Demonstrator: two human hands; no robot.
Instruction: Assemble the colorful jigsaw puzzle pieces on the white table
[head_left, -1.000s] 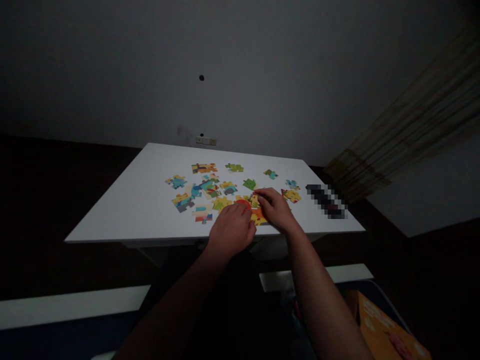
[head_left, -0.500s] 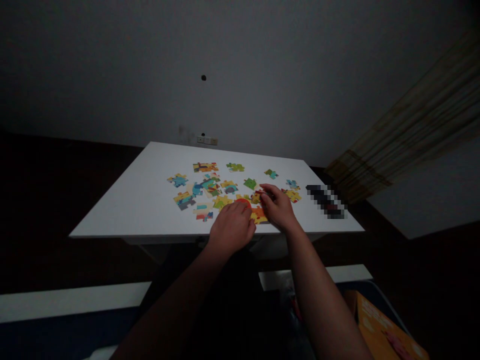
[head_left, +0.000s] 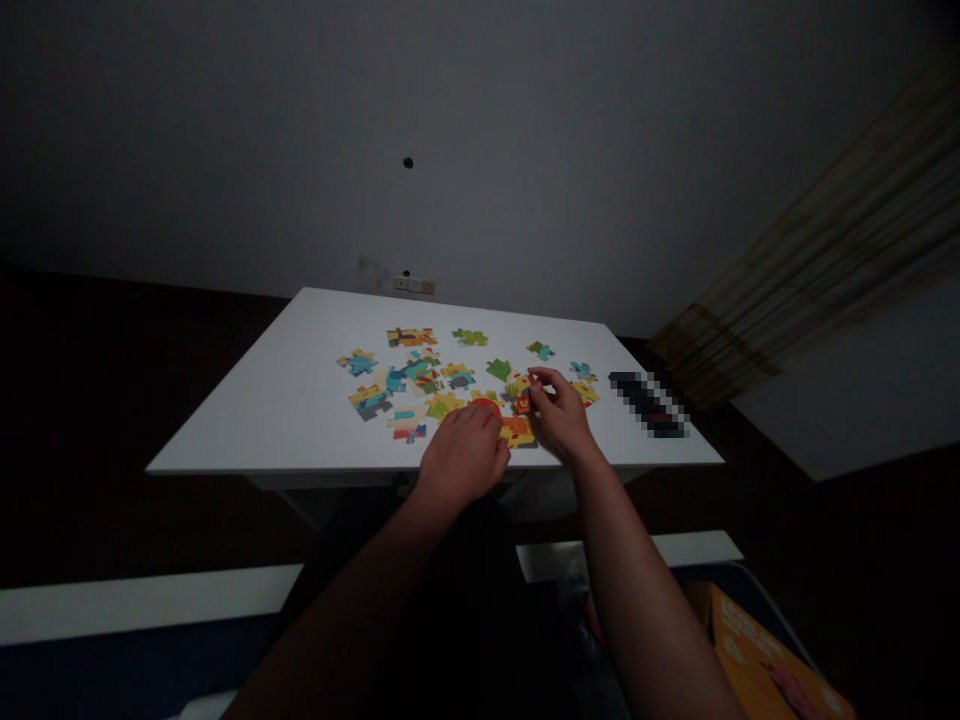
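Dim room, grey wall behind a white table (head_left: 285, 420) with a wall socket (head_left: 415, 285) just past its far edge, striped curtain (head_left: 817, 260) at right, orange box (head_left: 765, 650) on the floor lower right. Loose puzzle pieces (head_left: 420, 375) are scattered mid-table. Left hand (head_left: 463, 458) is curled, knuckles up, resting on the joined yellow-red pieces (head_left: 517, 432) near the front edge; grip unclear in this light. Right hand (head_left: 561, 415) pinches a small red-orange piece (head_left: 523, 402), held just above the joined ones. Versus a second ago, the right hand has pulled slightly back and the piece is now visible in its fingers; the left hand has not moved.
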